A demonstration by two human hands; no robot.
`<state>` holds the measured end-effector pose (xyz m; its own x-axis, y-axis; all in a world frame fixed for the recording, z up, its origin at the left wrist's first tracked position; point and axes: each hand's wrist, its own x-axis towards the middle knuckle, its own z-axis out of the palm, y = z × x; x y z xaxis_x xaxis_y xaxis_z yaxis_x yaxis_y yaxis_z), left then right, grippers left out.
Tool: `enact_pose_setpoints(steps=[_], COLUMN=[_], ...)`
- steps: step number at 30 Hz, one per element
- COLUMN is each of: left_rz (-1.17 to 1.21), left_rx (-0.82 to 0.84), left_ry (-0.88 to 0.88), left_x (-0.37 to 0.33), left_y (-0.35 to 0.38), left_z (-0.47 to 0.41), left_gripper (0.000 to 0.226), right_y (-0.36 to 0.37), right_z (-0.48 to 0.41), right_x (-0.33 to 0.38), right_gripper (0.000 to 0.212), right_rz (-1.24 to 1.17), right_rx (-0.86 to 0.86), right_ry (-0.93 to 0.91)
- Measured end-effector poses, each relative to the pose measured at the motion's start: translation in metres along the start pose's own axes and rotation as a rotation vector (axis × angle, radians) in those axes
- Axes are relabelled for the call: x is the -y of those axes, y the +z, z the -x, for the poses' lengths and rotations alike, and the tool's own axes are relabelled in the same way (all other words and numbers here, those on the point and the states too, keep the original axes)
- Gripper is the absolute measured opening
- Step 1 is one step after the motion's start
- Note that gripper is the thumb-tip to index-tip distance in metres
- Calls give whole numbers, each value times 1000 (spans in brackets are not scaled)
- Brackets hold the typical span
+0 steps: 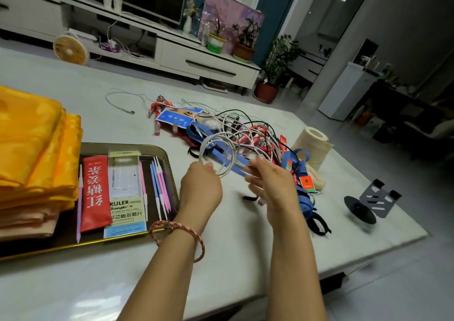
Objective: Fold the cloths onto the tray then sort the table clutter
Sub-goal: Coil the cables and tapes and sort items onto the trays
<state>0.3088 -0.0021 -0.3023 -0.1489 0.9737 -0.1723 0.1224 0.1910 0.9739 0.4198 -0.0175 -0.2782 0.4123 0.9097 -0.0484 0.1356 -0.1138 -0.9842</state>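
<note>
Folded yellow and peach cloths (32, 153) are stacked on the left part of a dark gold-rimmed tray (169, 163). A red packet (94, 190), a ruler pack (125, 193) and several pink and blue pens (159, 185) lie in the tray's right part. My left hand (200, 190) pinches a coil of white cable (221, 146) held above the table. My right hand (270, 185) grips the same coil on its right side, slightly blurred. Behind the coil lies a tangle of cables, blue ribbons (302, 198) and red packets (260, 136).
A loose white cable (118, 102), a red toy figure (158, 107) and a blue card (179, 118) lie further back. A roll of paper (314, 144) and a black phone stand (373, 201) sit at the right, near the table's edge (393, 249).
</note>
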Motion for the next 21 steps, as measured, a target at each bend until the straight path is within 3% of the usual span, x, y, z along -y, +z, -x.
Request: enact_pose_setpoints(steps=[3, 8, 13, 17, 21], left_rz=[-76, -172, -268, -293, -293], left_rx=[24, 75, 103, 111, 126], left_ry=[11, 66, 71, 77, 63], left_x=[-1, 1, 6, 3, 1], left_y=[-2, 4, 2, 1, -2], left_z=[7, 11, 9, 8, 11], left_gripper=[34, 36, 37, 31, 26], right_y=[-27, -24, -16, -12, -8], right_z=[-9, -21, -34, -35, -29], right_x=[-13, -44, -59, -57, -43], right_gripper=[21, 26, 25, 24, 21], right_rz=[327, 774, 1087, 1135, 781], right_rx=[-187, -188, -289, -294, -251], right_ry=[-103, -54, -125, -204, -209])
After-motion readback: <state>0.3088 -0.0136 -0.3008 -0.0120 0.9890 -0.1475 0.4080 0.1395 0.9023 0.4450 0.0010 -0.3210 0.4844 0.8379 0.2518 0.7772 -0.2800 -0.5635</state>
